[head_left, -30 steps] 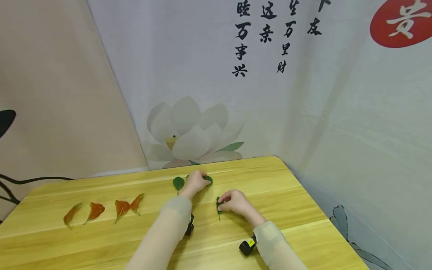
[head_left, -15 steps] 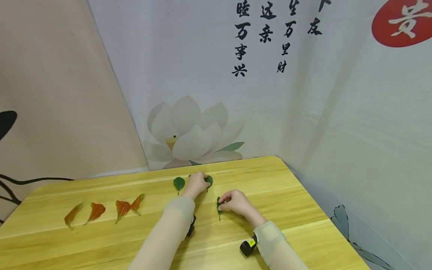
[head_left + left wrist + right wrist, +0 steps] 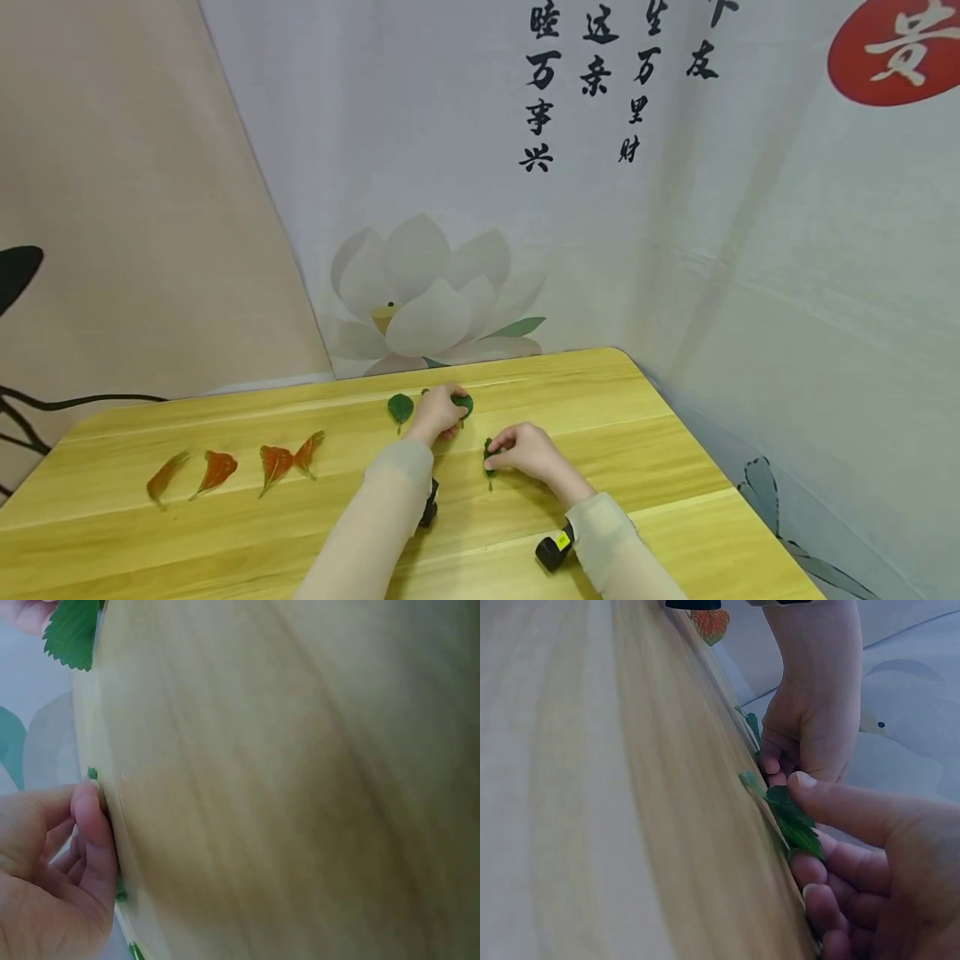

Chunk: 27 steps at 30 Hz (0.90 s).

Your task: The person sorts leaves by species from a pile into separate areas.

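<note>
At the back of the wooden table my left hand (image 3: pixel 437 411) pinches a round green leaf (image 3: pixel 463 406) at its edge. Only a sliver of that leaf shows past the thumb and finger in the left wrist view. Nearer to me and to the right, my right hand (image 3: pixel 522 451) grips a second green leaf (image 3: pixel 795 825) between thumb and fingers, its stem pointing towards me. One more green leaf (image 3: pixel 401 408) lies flat left of my left hand. A further bit of green (image 3: pixel 425 391) peeks out behind that hand, mostly hidden.
Several orange-red leaves or petals (image 3: pixel 217 472) lie in a row on the left part of the wooden table (image 3: pixel 300 542). Behind the table hangs a printed cloth (image 3: pixel 450 167) with a lotus and writing. A black cable (image 3: pixel 97 397) runs at the far left.
My left hand shifts very slightly on its leaf, and its lower fingers now show below the palm. The right hand keeps its hold on its leaf in about the same place.
</note>
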Tool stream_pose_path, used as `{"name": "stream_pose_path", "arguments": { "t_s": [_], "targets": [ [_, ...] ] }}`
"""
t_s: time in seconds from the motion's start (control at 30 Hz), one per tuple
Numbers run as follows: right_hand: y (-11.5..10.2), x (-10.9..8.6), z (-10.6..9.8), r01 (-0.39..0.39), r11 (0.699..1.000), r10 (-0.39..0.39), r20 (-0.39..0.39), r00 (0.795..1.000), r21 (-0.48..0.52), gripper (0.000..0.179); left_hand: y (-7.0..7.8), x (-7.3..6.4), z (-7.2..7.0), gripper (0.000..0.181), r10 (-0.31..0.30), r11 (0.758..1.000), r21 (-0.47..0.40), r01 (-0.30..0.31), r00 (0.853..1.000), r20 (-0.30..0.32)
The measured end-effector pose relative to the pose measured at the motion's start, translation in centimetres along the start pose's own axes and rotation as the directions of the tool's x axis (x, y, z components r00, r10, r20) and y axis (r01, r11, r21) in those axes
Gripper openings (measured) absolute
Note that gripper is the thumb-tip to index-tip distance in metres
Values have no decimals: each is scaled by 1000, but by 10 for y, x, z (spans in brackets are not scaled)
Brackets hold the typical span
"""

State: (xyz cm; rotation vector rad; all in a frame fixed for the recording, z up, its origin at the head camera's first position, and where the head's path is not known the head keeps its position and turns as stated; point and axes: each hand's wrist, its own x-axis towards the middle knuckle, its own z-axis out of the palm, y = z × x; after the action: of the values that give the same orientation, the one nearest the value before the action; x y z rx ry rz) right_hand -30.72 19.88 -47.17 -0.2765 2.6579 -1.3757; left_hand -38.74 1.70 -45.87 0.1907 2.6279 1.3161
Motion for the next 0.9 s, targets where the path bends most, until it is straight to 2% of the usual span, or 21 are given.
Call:
{"name": "stream_pose_path", "arguments": {
  "t_s": [0.2, 0.47, 0.9],
  "targets": [
    [-1, 0, 2, -7, 1000, 7, 0, 1000, -12, 17, -2, -2, -2, 35, -37, 995, -93, 39, 999, 18],
    [-4, 0, 2, -8, 1000, 8, -10, 1000, -6, 14, -1, -1, -3, 37, -54, 989, -138, 57, 998, 25],
    [-7, 8, -2, 0, 1000, 0, -10, 1000, 6, 19, -7, 3, -7, 41, -24, 992, -123, 28, 999, 36]
  ]
}}
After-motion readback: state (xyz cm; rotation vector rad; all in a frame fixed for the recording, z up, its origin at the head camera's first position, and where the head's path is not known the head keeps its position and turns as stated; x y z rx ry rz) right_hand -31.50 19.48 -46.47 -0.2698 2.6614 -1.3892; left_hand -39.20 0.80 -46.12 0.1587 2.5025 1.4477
